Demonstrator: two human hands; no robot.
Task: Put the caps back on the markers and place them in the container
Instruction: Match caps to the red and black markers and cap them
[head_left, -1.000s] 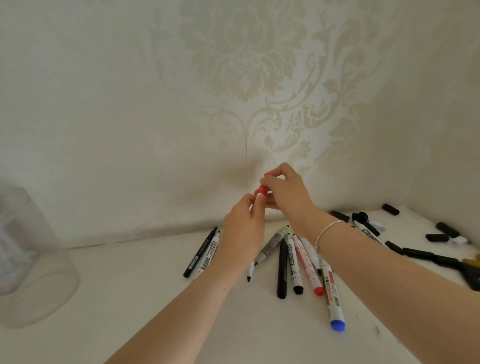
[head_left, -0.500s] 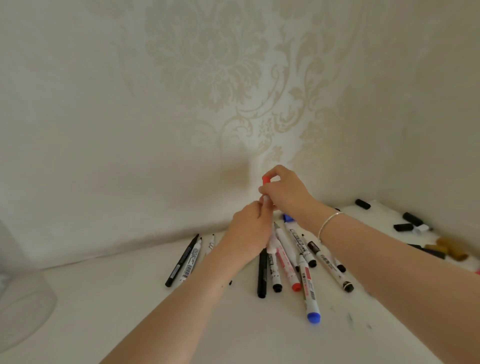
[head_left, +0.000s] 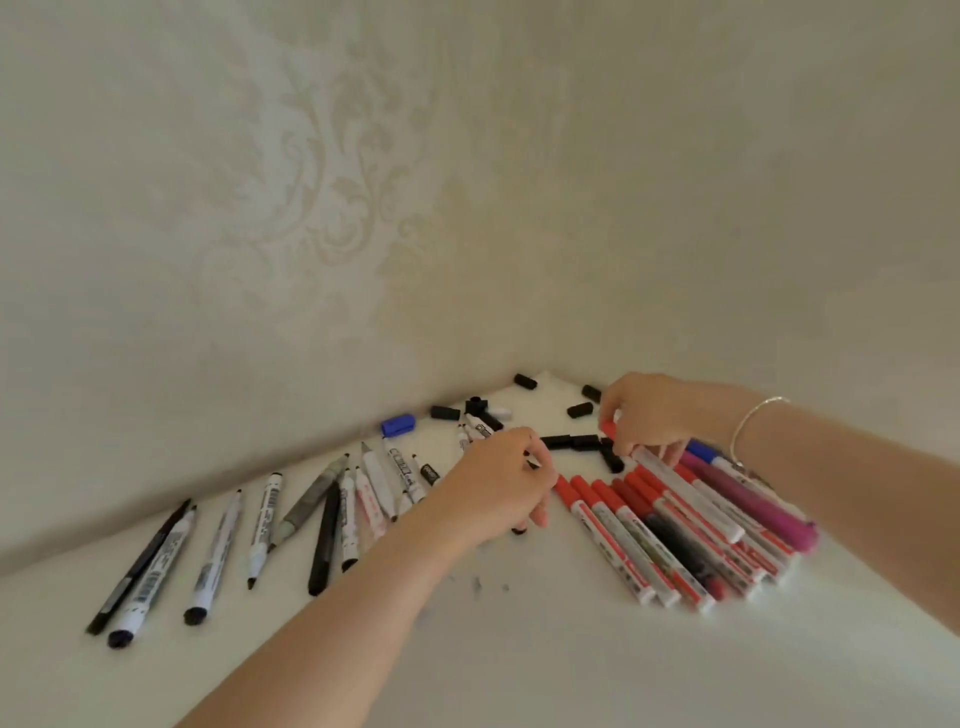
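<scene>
Head view of a white tabletop (head_left: 519, 649) set into a wall corner. The right hand (head_left: 649, 415) lies on the row of capped red markers (head_left: 649, 535), its fingers curled around one red-capped marker (head_left: 670, 475) at the far end of that row; this marker appears finished and is probably being laid with, or taken from, the capped group. The left hand (head_left: 498, 483) rests with fingers bent downward just left of the row; whether they pinch anything cannot be told. Left of these fingers lie uncapped black markers (head_left: 270, 519), fanned and well apart. Beyond both sets of fingertips, toward the corner, loose black caps (head_left: 571, 441) and one blue cap (head_left: 397, 425) are scattered. The step in hand is judged to be capping; next, a cap beyond the fingers must be matched by colour to an open marker. The container is not in view. The two walls close off the far side; bare table lies nearer the person than the fingers.
</scene>
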